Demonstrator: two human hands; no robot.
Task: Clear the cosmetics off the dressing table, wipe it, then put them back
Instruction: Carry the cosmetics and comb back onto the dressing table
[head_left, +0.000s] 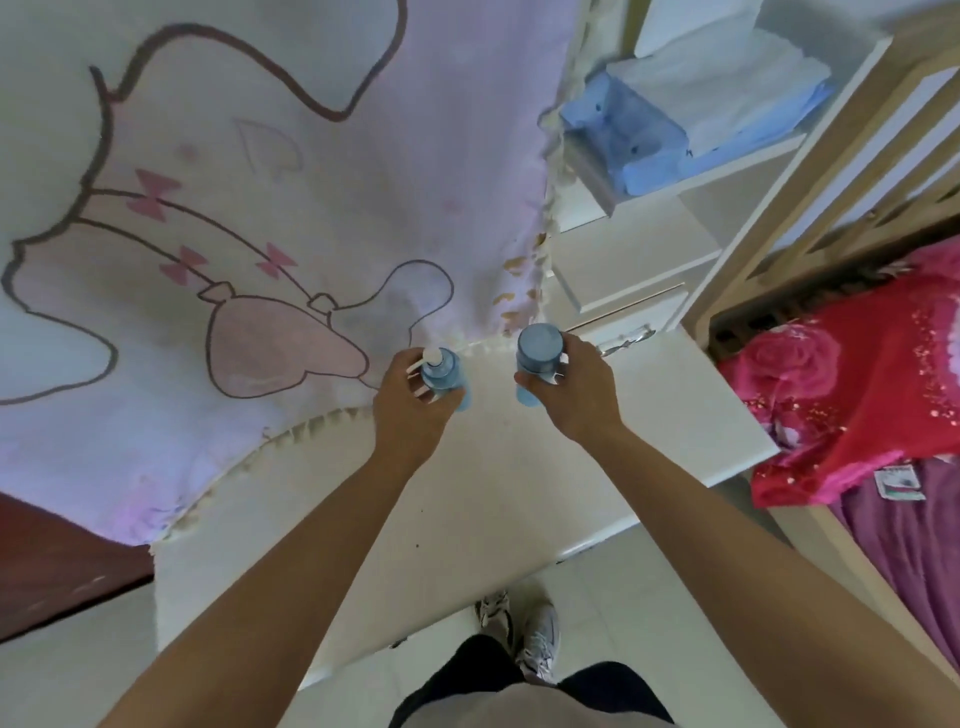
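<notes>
My left hand (410, 402) grips a blue cosmetic bottle with a white pump top (441, 371), held upright above the back of the white dressing table (519, 509). My right hand (576, 387) grips a second blue bottle with a wide blue cap (539, 347), also upright, a short way to the right. Both bottles hover near the table's back edge, close to the hanging cloth. Whether either bottle touches the tabletop I cannot tell.
A pink and lilac cartoon-print cloth (260, 234) hangs behind the table. White shelves (639, 249) at the right hold a blue tissue box (628, 135). A bed with a red floral quilt (857, 395) stands at the right. My shoes (519, 634) are on the tiled floor.
</notes>
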